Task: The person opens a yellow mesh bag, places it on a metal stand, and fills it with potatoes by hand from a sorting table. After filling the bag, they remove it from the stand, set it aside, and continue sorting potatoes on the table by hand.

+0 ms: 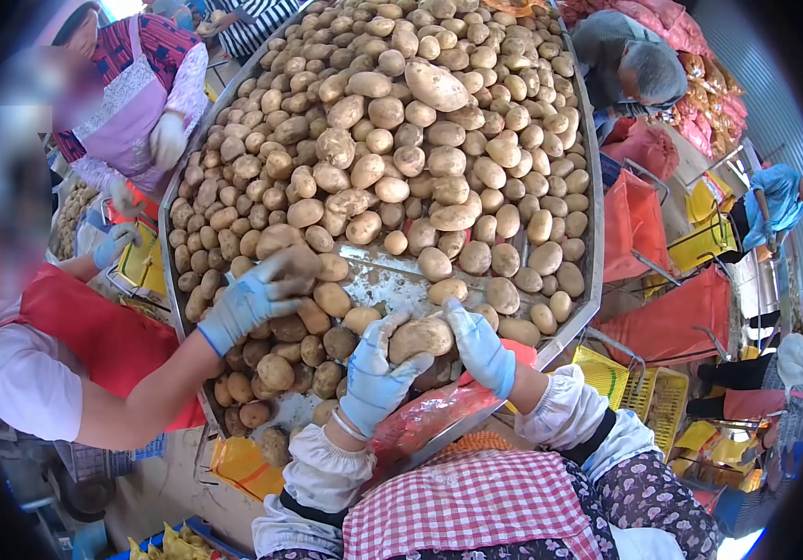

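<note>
In the head view a large potato (420, 340) is held up at the near edge of the sorting table. My left hand (378, 369), in a pale blue work glove, is closed around its left end. At its right end my right hand (481, 350), gloved alike, grips with the fingers bent and the thumb side against it. Loose potatoes (401, 159) cover most of the metal-rimmed table (591, 271) beyond my hands. Under my wrists lies a shiny red plastic sheet (429, 415) along the near edge.
A co-worker's gloved hand (257, 294) reaches over the potatoes from the left. Another person in a lilac apron (126, 131) stands further back. Yellow crates (653, 401) and red sacks (635, 224) stand at the right. Several other people are around.
</note>
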Demonstrator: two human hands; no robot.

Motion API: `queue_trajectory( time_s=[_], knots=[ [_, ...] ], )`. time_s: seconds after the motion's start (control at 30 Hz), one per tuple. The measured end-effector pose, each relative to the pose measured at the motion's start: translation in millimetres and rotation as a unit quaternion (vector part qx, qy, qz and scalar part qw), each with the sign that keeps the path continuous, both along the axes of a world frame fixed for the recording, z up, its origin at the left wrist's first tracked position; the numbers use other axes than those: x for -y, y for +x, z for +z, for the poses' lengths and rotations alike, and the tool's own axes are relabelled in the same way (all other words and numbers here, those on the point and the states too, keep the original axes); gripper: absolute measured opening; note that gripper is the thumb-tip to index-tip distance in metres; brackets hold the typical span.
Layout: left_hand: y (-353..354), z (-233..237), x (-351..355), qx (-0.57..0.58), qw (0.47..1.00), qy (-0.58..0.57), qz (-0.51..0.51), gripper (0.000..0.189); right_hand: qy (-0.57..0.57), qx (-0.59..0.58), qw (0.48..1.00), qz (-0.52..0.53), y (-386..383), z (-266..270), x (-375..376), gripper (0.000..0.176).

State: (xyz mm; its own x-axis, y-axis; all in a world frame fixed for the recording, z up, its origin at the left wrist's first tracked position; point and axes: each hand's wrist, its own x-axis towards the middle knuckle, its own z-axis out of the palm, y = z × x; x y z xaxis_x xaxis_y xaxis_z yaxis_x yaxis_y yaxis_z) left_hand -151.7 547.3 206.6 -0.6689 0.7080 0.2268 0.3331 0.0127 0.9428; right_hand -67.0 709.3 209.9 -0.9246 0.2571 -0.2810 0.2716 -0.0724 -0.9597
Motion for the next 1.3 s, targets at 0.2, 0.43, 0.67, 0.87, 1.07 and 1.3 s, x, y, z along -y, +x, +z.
queue_trajectory(
  time_s=[0.2, 0.43, 0.67, 0.87, 1.07, 1.3],
  knots=[
    [0, -30, 8, -0.026, 0.993, -0.097, 0.054, 0.047, 0.017, -0.087, 0.996, 0.022, 7, -20, 12, 0.05],
    [11, 6, -10, 0.174, 0.968, 0.108, 0.145, 0.035, -0.229, 0.055, 0.972, -0.015, 8, -6, 4, 0.05],
    [8, 19, -4, 0.314, 0.939, 0.128, 0.057, 0.041, -0.153, -0.013, 0.988, 0.027, 7, 9, 31, 0.052],
    [2, 14, 8, 0.201, 0.974, 0.101, -0.025, 0.035, 0.176, -0.008, 0.976, 0.126, 6, 19, 22, 0.062],
    [-9, -13, 19, 0.322, 0.928, 0.165, 0.082, 0.032, 0.034, -0.125, 0.985, 0.111, 13, 12, 29, 0.062],
    [-9, -38, 38, -0.403, 0.861, -0.268, 0.157, 0.041, -0.412, -0.001, 0.911, 0.013, 20, -14, 16, 0.054]
  ],
)
